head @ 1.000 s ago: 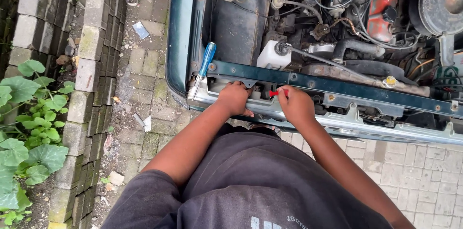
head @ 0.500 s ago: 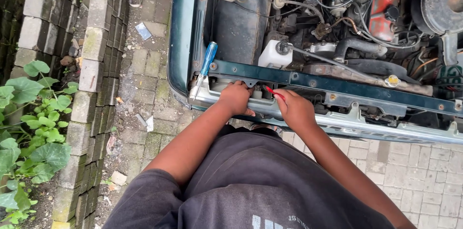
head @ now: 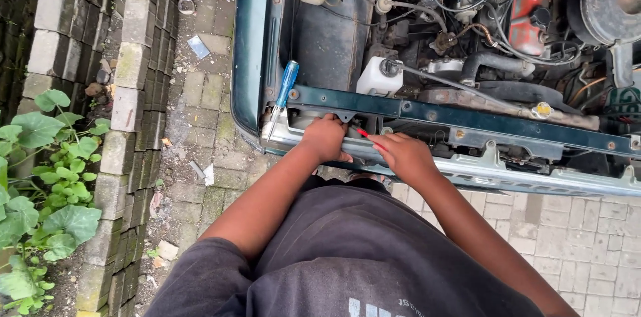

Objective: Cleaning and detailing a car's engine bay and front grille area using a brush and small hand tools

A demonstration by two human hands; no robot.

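Head cam: blue-handled screwdriver (head: 286, 87) lies on car's front crossmember (head: 467, 120) w/ white reservoir (head: 378, 77) behind, left hand (head: 326, 138) curled gripping grille-panel edge, right hand (head: 404, 155) pinching thin red tool (head: 366, 136) beside it, paved ground (head: 587, 250) below, stacked pavers (head: 127, 103) at left.

Glossy blue plastic screwdriver handle (head: 288, 83), dull metal crossbar (head: 467, 120)

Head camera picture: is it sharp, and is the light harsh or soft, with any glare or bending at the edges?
In the head view the light is soft daylight with no hard shadows; the left hand and right hand on the car's front crossbar look sharp, as does the blue-handled screwdriver; mild glare shows on the pale front trim; the brick wall leans slightly, hinting at wide-angle distortion.
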